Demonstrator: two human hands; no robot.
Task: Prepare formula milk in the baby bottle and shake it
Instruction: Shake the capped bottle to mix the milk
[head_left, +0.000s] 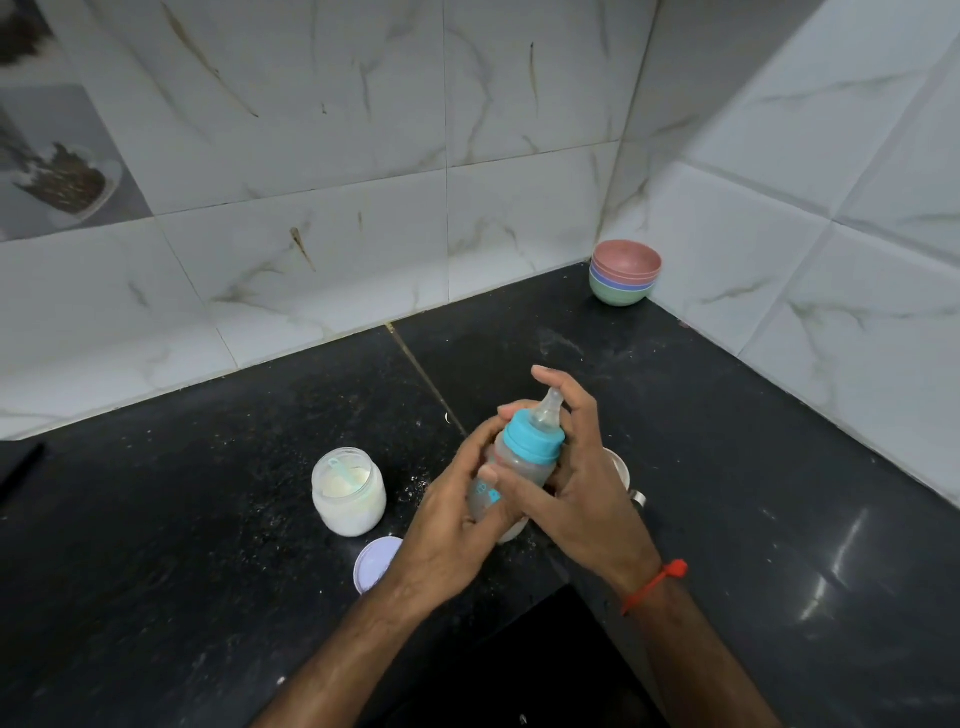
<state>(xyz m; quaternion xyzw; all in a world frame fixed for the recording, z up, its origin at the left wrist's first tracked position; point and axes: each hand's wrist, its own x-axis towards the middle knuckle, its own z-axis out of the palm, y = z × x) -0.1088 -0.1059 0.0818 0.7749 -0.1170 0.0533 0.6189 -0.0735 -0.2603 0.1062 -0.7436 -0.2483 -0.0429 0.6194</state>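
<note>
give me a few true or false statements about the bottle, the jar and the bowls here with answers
1. Both hands hold the bottle. True: the left hand and right hand wrap it.
2. The bottle's collar is red. False: it is blue, with the teat on.
3. The jar is capped. False: it is open, with a scoop in the powder; a lid lies on the counter near it.
4. Stacked bowls sit in the corner. True.
5. The bottle stands on the counter. False: it is held tilted above it.
</note>
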